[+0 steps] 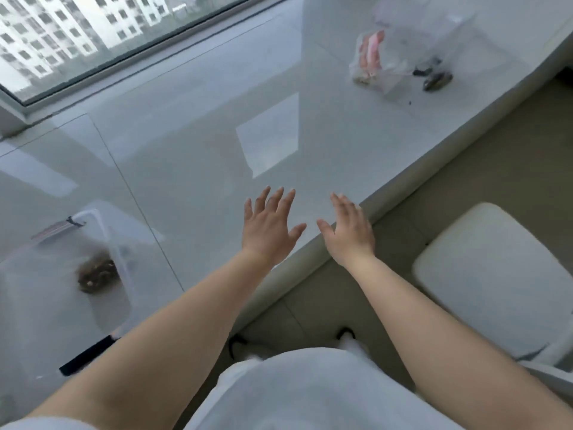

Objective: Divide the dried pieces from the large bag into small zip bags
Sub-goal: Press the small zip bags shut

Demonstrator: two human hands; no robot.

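Closest to the lens is the person's white top (pixel 310 395), with both bare forearms reaching out from it over the front edge of the white bench (pixel 186 144). Left hand (pixel 269 226) is flat and spread, fingers straight, holding nothing, just above or on the bench near its front edge. Right hand (pixel 348 229) is the same deal, fingers relaxed and empty, right over the front edge. The two are just beside each other, thumbs nearly facing.

The big clear bag (pixel 93 274) is well off to the left of the left hand, by the bench's front-left part, with a brown clump of dried pieces (pixel 97 271) sitting inside and a zip strip (pixel 57 228) at its top. Neither hand is touching it.

Way over at the far right end of the bench, well apart from both hands, there's a pile of small clear zip bags (pixel 400 54), one with pink-red print (pixel 370 52) that's too blurry to read, plus a small bag with dark pieces (pixel 437 80) just beside it.

A white stool (pixel 490 274) sits on the floor right of the right arm. Window (pixel 93 35) runs along the back edge, with apartment blocks outside.
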